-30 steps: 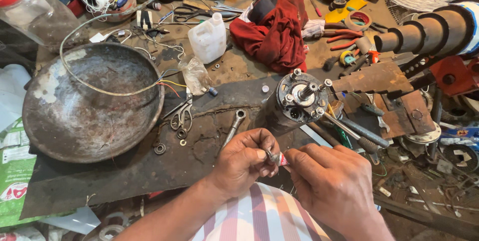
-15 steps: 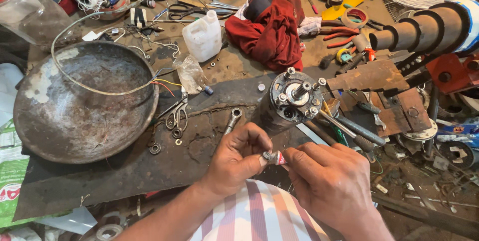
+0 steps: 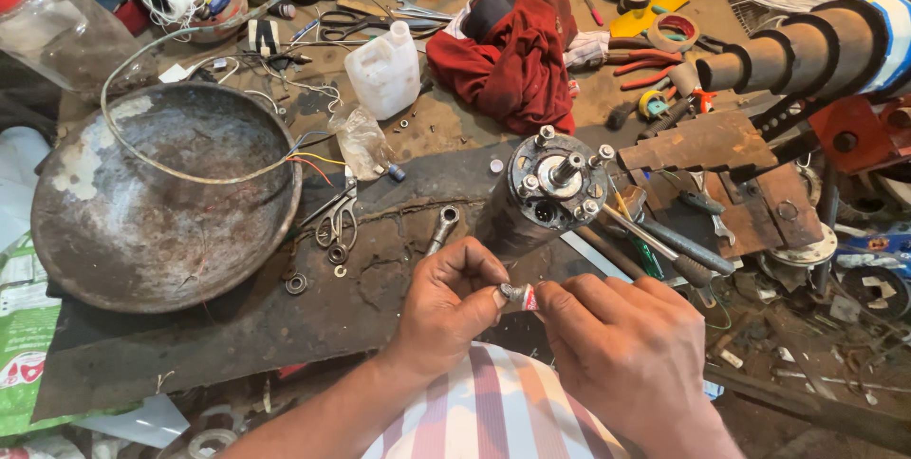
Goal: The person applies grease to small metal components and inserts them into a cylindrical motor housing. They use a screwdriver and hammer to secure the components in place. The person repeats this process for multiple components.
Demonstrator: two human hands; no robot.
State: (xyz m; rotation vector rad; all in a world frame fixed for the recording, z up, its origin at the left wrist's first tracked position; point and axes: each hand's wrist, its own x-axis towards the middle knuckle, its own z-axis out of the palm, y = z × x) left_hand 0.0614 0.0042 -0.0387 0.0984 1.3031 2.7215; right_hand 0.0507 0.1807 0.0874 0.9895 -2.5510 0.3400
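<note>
Pinching a small tube [image 3: 519, 297] between both hands: left hand [image 3: 446, 302] grips its cap end, right hand [image 3: 626, 355] its body; long axis left-right, motor [image 3: 541, 195] just beyond.

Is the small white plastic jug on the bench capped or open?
Capped. The white jug stands upright beside the red cloth, with a white cap seated on its neck. How full it is cannot be told.

1. Between your left hand [image 3: 446, 302] and right hand [image 3: 622, 355] you pinch a small tube [image 3: 520, 297], silver with a red end.
2. Below your wrists, your shirt [image 3: 503, 412] shows red, white and grey stripes.
3. Just beyond your fingers stands a dark grey motor [image 3: 546, 193].
4. Far beyond it lies a deep red cloth [image 3: 512, 60].
5. Beside that cloth stands a white jug [image 3: 384, 70].
6. Well out past your left hand sits a rusty grey-brown pan [image 3: 157, 198].
</note>
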